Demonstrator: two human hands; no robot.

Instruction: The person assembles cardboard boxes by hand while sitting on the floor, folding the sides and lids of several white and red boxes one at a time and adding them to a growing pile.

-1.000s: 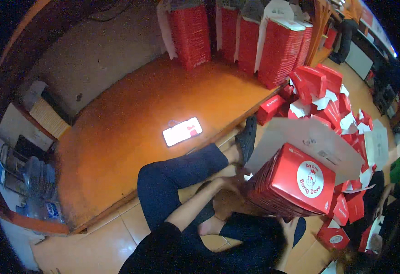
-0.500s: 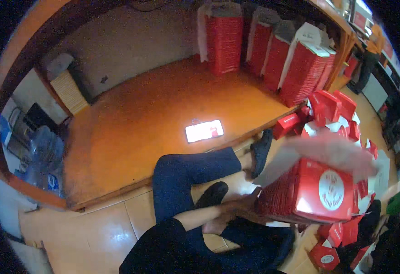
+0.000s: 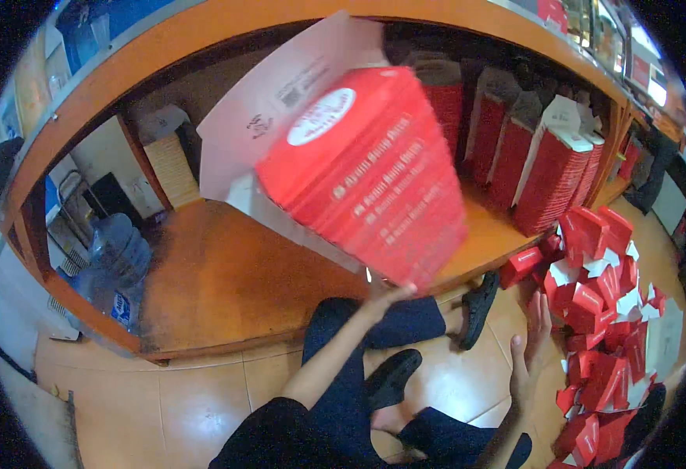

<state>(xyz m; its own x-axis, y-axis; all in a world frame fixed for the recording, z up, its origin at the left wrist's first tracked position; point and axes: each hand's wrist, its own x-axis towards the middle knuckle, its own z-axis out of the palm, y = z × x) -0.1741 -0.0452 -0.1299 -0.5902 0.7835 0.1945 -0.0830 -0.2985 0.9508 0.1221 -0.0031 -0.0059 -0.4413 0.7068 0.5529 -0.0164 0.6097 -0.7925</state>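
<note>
My left hand grips the bottom end of a tall stack of flat red cartons with a white flap on top. The stack is raised and tilted over the orange wooden platform. My right hand is off the stack, fingers spread, holding nothing, close to the heap of loose red cartons on the floor. My legs in dark trousers and black shoes stretch out under the stack.
More upright stacks of red cartons line the back of the platform under an orange shelf. A blue water jug and a slatted box stand at the left. The floor is tan tile.
The stack went from the floor at my right up and left over the platform. My right hand let go of it. The lit phone on the platform is now hidden behind the stack.
</note>
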